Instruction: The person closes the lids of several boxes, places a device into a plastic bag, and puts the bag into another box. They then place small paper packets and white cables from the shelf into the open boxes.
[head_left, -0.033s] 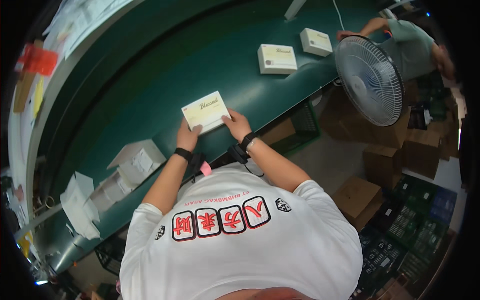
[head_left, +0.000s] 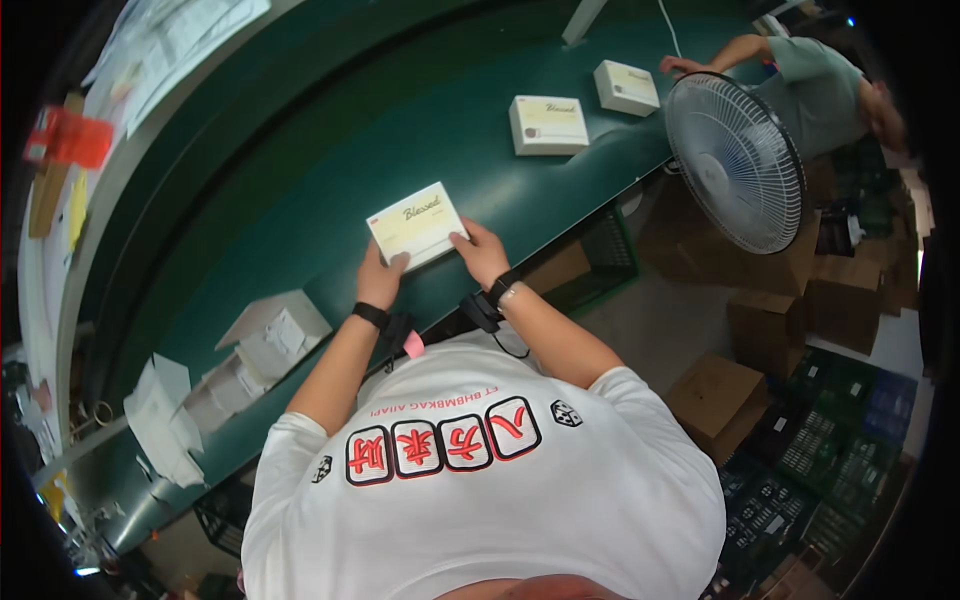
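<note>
Between both hands I hold a white and pale yellow cardboard box (head_left: 418, 222) with dark script lettering on its top face, tilted over the green bench. My left hand (head_left: 380, 276) grips its near left corner, thumb on the top face. At the right edge, my right hand (head_left: 482, 251) has its thumb on the top face and fingers around the side. Farther off to the right stand two similar boxes, a nearer box (head_left: 549, 126) and a farther box (head_left: 627, 87). Neither of them is touched by my hands.
The green bench (head_left: 290, 190) runs diagonally. Open white cartons (head_left: 275, 335) lie at the left. At right are a fan (head_left: 735, 165), a co-worker's arm (head_left: 735, 52), brown cartons (head_left: 718, 400) and plastic crates (head_left: 840, 420). A green crate (head_left: 608, 255) sits below the bench edge.
The whole picture has shifted very slightly. My hands keep the same hold on the box.
</note>
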